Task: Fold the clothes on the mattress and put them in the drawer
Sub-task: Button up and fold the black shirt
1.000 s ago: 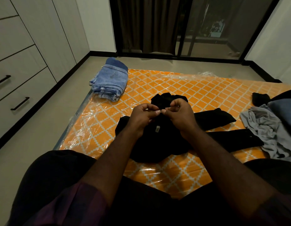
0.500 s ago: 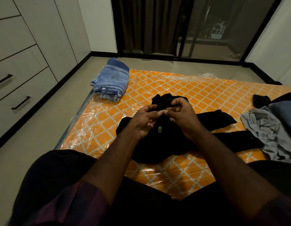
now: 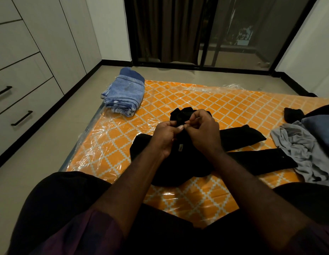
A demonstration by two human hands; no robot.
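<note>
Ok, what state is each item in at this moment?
black shirt: unfolded, spread on mattress
jeans: folded, at the mattress corner
grey garment: crumpled, unfolded
drawers: closed
left hand: pinches the black shirt
right hand: pinches the black shirt

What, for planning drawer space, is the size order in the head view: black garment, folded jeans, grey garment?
1. black garment, largest.
2. grey garment and folded jeans look alike; the grey one is crumpled, partly covered, so unranked.

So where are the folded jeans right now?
In the head view, the folded jeans sit on the far left corner of the orange mattress, nearest the drawers, beyond and left of the black garment.
</note>
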